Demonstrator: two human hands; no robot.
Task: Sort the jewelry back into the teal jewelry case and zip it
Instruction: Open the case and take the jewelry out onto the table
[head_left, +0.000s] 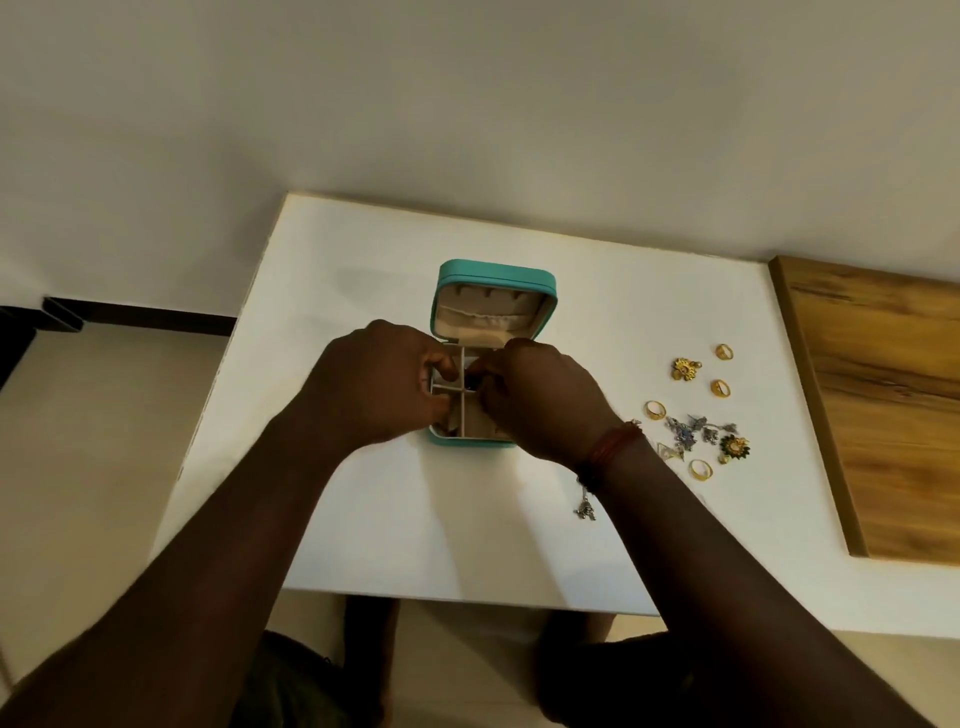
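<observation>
Both forearms reach in; I see left hand (376, 382) bracing teal jewelry case (496, 280), right hand (540, 397) seemingly pinching something small into a compartment

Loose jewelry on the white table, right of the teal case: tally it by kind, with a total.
Gold rings: 4
Gold flower-shaped pieces: 2
Tangled silver cluster: 1, pieces inside too small to separate
Silver charm below the right wrist: 1
Total: 8 visible items outside the case.
</observation>
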